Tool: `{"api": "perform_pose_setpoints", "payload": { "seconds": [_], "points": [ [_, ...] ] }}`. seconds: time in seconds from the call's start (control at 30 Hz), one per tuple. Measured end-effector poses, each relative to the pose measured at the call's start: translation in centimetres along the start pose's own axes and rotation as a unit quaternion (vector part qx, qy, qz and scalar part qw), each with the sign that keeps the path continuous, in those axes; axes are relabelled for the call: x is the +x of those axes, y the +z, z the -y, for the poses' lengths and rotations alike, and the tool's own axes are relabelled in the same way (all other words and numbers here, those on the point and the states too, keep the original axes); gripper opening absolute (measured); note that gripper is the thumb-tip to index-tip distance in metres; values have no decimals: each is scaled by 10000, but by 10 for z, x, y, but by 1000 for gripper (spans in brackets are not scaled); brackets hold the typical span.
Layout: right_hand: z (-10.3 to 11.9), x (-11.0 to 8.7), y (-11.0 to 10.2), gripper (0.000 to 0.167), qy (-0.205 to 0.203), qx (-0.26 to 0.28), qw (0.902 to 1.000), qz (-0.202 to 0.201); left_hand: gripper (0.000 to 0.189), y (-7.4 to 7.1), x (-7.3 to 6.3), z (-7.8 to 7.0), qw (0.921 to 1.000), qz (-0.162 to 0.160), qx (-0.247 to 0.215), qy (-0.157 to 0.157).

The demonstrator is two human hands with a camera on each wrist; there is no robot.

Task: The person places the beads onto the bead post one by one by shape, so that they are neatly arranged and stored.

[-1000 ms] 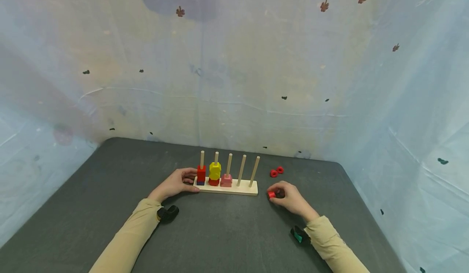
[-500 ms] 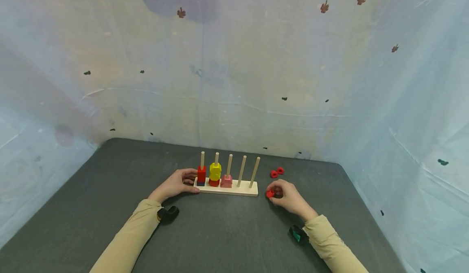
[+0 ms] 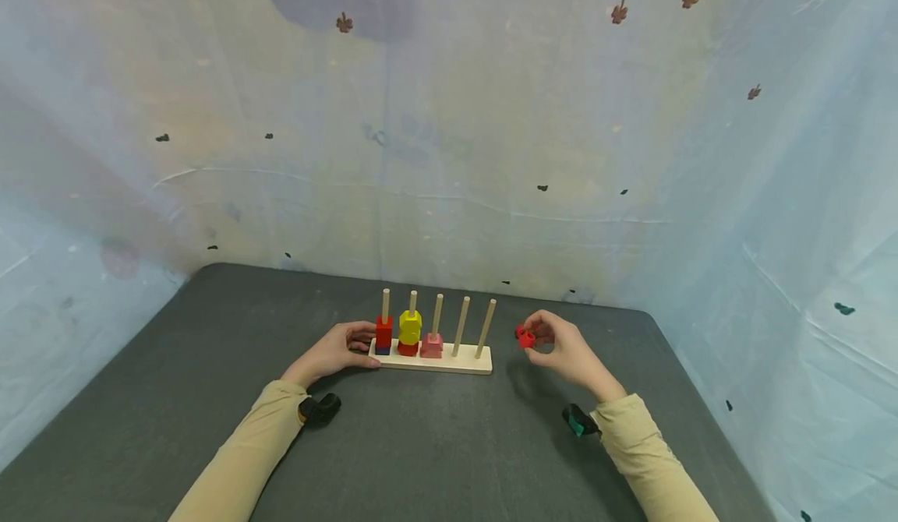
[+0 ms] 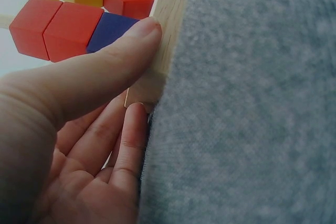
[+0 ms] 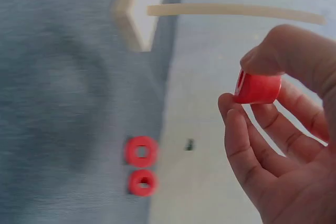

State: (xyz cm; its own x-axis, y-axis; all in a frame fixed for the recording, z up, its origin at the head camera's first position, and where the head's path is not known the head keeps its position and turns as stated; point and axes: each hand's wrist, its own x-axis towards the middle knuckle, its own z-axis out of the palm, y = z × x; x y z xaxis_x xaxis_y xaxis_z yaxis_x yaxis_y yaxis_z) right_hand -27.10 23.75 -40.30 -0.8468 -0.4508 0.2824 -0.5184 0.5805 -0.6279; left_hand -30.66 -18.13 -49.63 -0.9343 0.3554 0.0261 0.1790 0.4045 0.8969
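A pale wooden peg base stands on the table with its row of upright pegs. My left hand grips its left end, the thumb along the front edge. On the leftmost peg, red square blocks sit over a blue block. Beside them, yellow blocks top a red one, and pink blocks are on the third peg. To the right of the base, my right hand is raised and pinches a red round bead between thumb and fingers.
Two red rings lie side by side on the dark grey table, partly hidden by the right hand in the head view. Two pegs at the base's right end carry no blocks. A printed pale curtain hangs behind.
My right hand has lifted the red bead and moved away from me, toward the two red rings. The bead turned in the fingers earlier. The left hand and base have stayed in place.
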Motion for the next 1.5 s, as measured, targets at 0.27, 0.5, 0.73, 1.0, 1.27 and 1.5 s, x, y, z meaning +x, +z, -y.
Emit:
{"api": "perform_pose_setpoints", "payload": {
  "seconds": [0.27, 0.5, 0.73, 1.0, 1.27, 1.5],
  "points": [
    [21, 20, -17, 31, -310, 33, 9983, -494, 74, 1, -1, 0, 10000, -45, 0, -53],
    [40, 37, -19, 32, -770, 232, 9946, -651, 74, 2, -1, 0, 10000, -55, -35, -28],
    [56, 54, -8, 33, -1089, 617, 9903, -598, 71, 3, -1, 1, 9999, 19, -60, 93],
    [90, 59, 0, 34, -1133, 1102, 9869, -315, 70, 2, -1, 0, 9999, 51, -123, 104],
    [89, 64, 10, 31, -1061, 1269, 9862, -72, 70, 1, -1, -1, 9999, 36, -103, 123],
    [90, 65, 14, 32, -1029, 1203, 9874, -56, 69, 0, -1, 0, 9998, -3, -115, 162]
  ]
}}
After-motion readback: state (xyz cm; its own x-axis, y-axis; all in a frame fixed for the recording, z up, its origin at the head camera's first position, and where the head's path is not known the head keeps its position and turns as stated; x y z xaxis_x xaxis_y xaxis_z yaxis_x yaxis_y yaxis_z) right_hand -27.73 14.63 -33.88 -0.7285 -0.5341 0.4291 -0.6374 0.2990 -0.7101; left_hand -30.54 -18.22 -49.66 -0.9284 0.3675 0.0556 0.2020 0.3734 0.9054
